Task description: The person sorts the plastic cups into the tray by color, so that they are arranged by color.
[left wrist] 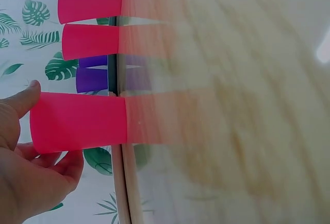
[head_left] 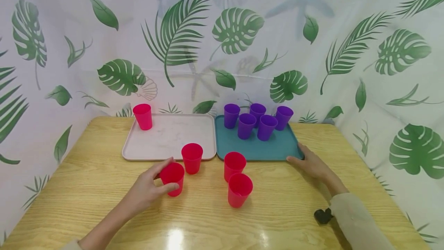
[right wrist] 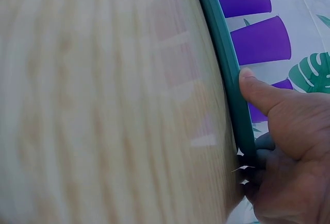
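My left hand point(head_left: 147, 190) holds a red cup point(head_left: 174, 176), thumb on its near side and fingers behind it; the cup stands upright on the table. In the left wrist view, thumb and fingers lie around the rim end of this cup point(left wrist: 80, 122). Just to its right is another red cup point(head_left: 192, 159), by the front edge of the white tray point(head_left: 173, 147). My right hand point(head_left: 313, 164) grips the front right corner of the teal tray point(head_left: 236, 149). The right wrist view has the thumb on the tray's rim point(right wrist: 234, 87) and the other fingers curled at the corner.
Several purple cups point(head_left: 247, 126) stand upright on the teal tray. One red cup point(head_left: 143, 118) is at the white tray's back left. Two more, a farther red cup point(head_left: 233, 165) and a nearer red cup point(head_left: 238, 192), stand mid-table. A black object point(head_left: 323, 217) lies by the right sleeve.
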Tool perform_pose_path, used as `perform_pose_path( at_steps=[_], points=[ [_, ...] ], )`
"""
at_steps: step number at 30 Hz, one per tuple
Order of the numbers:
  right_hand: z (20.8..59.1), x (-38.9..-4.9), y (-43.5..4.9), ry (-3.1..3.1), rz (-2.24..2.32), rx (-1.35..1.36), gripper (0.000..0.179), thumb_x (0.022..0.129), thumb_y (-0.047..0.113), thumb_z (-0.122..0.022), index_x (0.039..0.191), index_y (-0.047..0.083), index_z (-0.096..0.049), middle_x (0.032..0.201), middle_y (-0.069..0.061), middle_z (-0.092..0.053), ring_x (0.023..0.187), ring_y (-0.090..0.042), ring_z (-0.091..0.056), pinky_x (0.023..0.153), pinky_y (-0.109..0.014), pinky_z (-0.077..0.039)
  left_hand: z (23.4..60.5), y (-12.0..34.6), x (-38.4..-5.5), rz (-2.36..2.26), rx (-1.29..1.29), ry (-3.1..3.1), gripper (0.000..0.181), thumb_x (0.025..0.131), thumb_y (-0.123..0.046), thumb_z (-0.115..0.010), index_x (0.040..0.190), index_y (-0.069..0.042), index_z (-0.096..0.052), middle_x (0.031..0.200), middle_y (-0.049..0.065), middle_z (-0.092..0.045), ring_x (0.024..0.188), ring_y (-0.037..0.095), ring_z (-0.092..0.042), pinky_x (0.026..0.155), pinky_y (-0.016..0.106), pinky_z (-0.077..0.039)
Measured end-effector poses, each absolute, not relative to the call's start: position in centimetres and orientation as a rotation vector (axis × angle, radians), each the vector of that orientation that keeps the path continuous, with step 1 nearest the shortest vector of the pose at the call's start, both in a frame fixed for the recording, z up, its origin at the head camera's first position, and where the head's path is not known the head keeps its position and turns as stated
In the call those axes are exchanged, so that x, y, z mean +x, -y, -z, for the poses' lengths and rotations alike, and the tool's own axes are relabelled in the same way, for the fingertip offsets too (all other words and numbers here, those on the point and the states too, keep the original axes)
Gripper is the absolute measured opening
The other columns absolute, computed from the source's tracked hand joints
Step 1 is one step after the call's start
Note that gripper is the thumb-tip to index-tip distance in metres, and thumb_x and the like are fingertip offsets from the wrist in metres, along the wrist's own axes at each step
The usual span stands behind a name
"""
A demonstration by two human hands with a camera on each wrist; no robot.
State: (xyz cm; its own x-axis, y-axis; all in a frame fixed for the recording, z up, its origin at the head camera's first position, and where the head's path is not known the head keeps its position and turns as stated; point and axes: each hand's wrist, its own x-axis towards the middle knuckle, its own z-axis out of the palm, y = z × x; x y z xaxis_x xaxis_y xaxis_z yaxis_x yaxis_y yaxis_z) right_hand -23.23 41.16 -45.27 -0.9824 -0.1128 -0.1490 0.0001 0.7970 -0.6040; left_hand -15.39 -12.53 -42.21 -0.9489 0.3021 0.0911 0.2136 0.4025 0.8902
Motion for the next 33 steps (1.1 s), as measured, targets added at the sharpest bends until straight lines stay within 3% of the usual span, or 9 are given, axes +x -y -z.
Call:
perform_pose_path(
  at_steps=[16,25,30,33],
  points=[
    [44.9,-22.9,-40.8,-2.796,0.972,-0.090,0.100,0.104,0.049,-0.058,0.159,-0.012,-0.002,0.163,-0.040,-0.005,0.149,-0.059,-0.007,0.118,-0.069,-0.012,41.7,12.7,-15.0,-1.583,0.406,-2.594,0.073,0.089,-0.026,-0.084,0.150,-0.002,-0.052,0.143,0.019,-0.058,0.123,0.036,-0.059,0.091,0.037,-0.058],
    [44.9,-22.9,-40.9,-2.800,0.969,-0.094,0.099,0.104,0.048,-0.058,0.160,-0.012,-0.002,0.163,-0.040,-0.005,0.149,-0.059,-0.008,0.118,-0.069,-0.013,40.0,13.7,-15.4,-1.569,0.334,-2.578,0.075,0.092,-0.037,-0.079,0.155,-0.010,-0.048,0.152,0.017,-0.051,0.133,0.038,-0.052,0.100,0.044,-0.054],
    [44.9,-22.9,-40.8,-2.802,0.968,-0.094,0.099,0.104,0.049,-0.058,0.160,-0.012,-0.003,0.163,-0.040,-0.006,0.149,-0.059,-0.008,0.119,-0.069,-0.012,39.3,14.5,-16.1,-1.616,0.352,-2.568,0.076,0.094,-0.037,-0.077,0.157,-0.010,-0.045,0.155,0.016,-0.047,0.134,0.037,-0.050,0.095,0.036,-0.056],
    [44.8,-22.9,-40.8,-2.801,0.972,-0.094,0.100,0.104,0.049,-0.058,0.159,-0.012,-0.003,0.163,-0.040,-0.005,0.149,-0.059,-0.007,0.119,-0.069,-0.012,38.9,14.9,-16.6,-1.648,0.375,-2.577,0.076,0.094,-0.034,-0.077,0.157,-0.009,-0.044,0.150,0.015,-0.053,0.125,0.033,-0.055,0.086,0.028,-0.057]
  ],
)
